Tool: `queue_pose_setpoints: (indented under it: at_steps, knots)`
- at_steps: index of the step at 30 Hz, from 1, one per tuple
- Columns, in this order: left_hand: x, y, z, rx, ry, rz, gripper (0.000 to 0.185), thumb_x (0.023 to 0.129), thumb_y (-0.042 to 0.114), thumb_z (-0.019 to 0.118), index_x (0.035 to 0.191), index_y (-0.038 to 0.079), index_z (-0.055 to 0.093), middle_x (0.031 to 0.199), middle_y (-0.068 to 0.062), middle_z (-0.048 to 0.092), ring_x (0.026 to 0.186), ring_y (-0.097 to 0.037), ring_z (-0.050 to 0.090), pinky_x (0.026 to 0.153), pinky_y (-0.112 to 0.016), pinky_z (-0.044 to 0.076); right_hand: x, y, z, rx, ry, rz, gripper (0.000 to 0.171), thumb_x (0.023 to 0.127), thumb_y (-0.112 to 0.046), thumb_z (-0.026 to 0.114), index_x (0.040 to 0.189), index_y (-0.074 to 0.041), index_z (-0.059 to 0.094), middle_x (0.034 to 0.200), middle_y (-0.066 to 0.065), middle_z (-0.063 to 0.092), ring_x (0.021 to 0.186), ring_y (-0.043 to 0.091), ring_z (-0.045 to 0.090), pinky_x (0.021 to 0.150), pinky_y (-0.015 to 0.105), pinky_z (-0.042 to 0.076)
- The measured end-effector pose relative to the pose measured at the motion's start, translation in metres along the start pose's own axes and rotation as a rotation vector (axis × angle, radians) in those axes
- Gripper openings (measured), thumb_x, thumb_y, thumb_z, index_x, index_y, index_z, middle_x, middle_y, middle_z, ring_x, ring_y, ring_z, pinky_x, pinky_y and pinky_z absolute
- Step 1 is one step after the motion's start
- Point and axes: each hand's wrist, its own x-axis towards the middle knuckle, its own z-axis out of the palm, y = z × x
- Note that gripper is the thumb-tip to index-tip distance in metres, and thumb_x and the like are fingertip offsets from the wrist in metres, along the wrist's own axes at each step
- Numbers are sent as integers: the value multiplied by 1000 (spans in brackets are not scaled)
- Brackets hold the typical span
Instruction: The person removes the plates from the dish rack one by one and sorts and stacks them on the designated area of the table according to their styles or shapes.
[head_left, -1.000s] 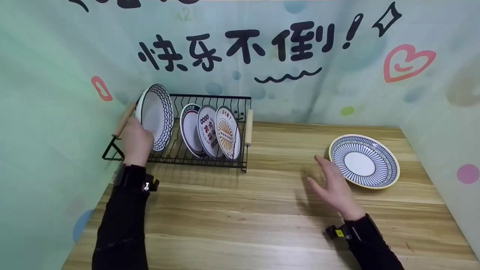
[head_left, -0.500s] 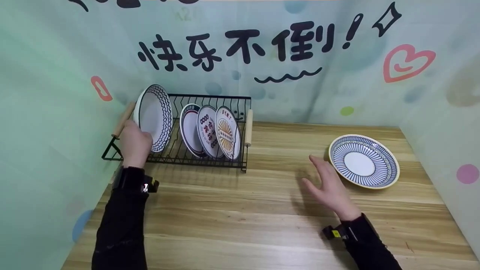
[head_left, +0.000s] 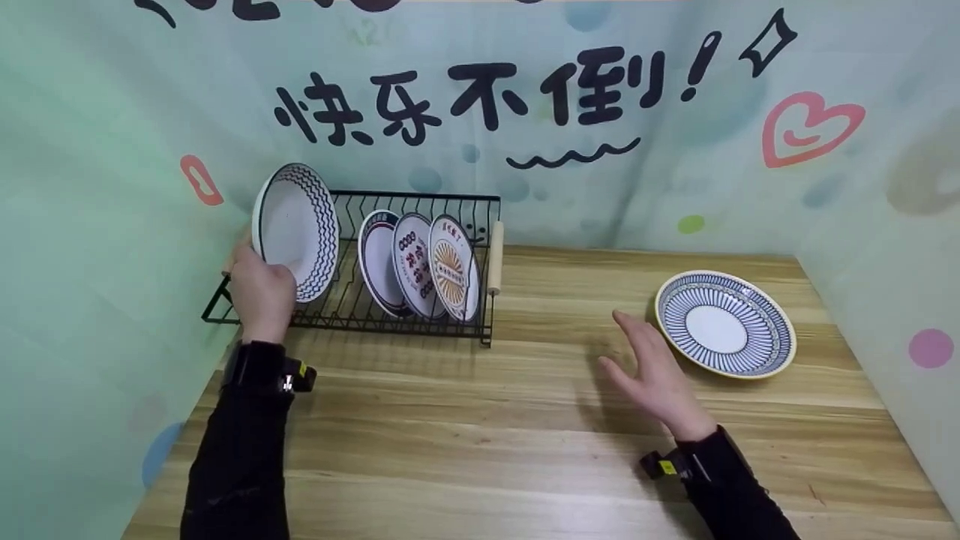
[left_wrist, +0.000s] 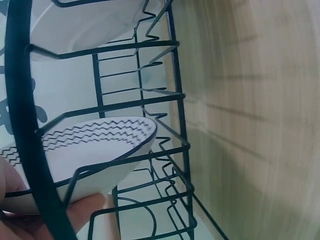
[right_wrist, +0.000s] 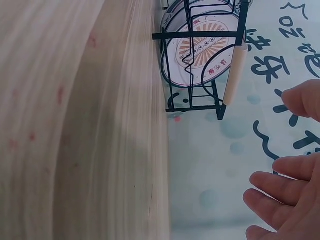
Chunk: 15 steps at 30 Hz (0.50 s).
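My left hand [head_left: 262, 292] grips the near left rim of a white bowl [head_left: 289, 225] with black zigzag bands inside. The bowl stands on edge, leaning left, at the left end of a black wire dish rack [head_left: 352, 300]. In the left wrist view, the thumb lies inside the bowl [left_wrist: 95, 145] and fingers pass behind it, partly hidden by the rack wires. My right hand [head_left: 660, 375] hovers over the table with thumb and fingers spread, holding nothing. Just beyond it lies a blue-and-white striped plate [head_left: 718, 330] with a yellowish rim.
Three patterned plates [head_left: 450, 266] stand upright in the right half of the rack. A pale wooden handle [head_left: 496, 259] caps the rack's right end. The wooden table [head_left: 480, 435] meets a printed cloth backdrop [head_left: 570, 195] behind and at both sides.
The left hand and the bowl have shifted a little left, the bowl leaning further outward. The right hand has drifted slightly left, away from the striped plate.
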Motion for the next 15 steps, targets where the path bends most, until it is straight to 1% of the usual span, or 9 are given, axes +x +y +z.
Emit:
queue_pose_setpoints:
  at_steps: [2, 4, 5, 7, 10, 12, 15]
  knots:
    - [-1, 2, -1, -25, 34, 3, 47, 89, -5, 40, 135, -12, 43, 121, -34, 56, 104, -46, 58, 92, -55, 48, 1, -1, 0, 1, 0, 1, 70, 85, -15, 74, 142, 10, 42, 139, 30, 48, 129, 46, 43, 112, 59, 28]
    - [-2, 5, -3, -40, 50, -17, 39, 90, -3, 38, 127, -14, 44, 113, -33, 57, 96, -43, 56, 86, -52, 47, 2, -1, 1, 1, 0, 2, 70, 85, -15, 75, 142, 10, 42, 139, 30, 48, 129, 45, 43, 112, 60, 28]
    - [-2, 6, -4, -52, 62, -26, 36, 90, -2, 38, 124, -15, 44, 112, -33, 57, 94, -41, 56, 86, -51, 47, 2, -1, 1, 1, 1, -1, 70, 85, -14, 75, 142, 10, 42, 139, 30, 48, 129, 45, 43, 112, 59, 28]
    - [-3, 8, -7, -93, 77, -54, 35, 91, -1, 36, 123, -14, 44, 116, -32, 56, 98, -38, 54, 89, -46, 46, 2, -2, 2, 2, 0, -1, 71, 85, -15, 75, 142, 10, 42, 139, 30, 48, 129, 46, 43, 112, 60, 27]
    - [-4, 10, -12, -161, 93, -98, 40, 93, 1, 35, 129, -13, 42, 130, -29, 53, 115, -33, 53, 100, -40, 44, 3, -2, 2, 6, 1, 1, 71, 85, -15, 75, 142, 10, 42, 139, 30, 48, 129, 46, 43, 112, 59, 28]
    - [-5, 12, -15, -203, 104, -121, 42, 93, 2, 34, 133, -11, 41, 133, -26, 52, 119, -30, 51, 100, -36, 43, 3, -2, 1, 8, 6, 0, 71, 84, -15, 75, 142, 10, 42, 139, 30, 49, 129, 45, 43, 112, 58, 29]
    - [-8, 15, -19, -260, 131, -144, 43, 93, 2, 36, 135, -10, 41, 133, -23, 53, 119, -26, 52, 100, -33, 43, 4, -3, 1, 9, 11, -8, 70, 84, -14, 75, 142, 10, 43, 138, 30, 49, 128, 45, 44, 111, 57, 32]
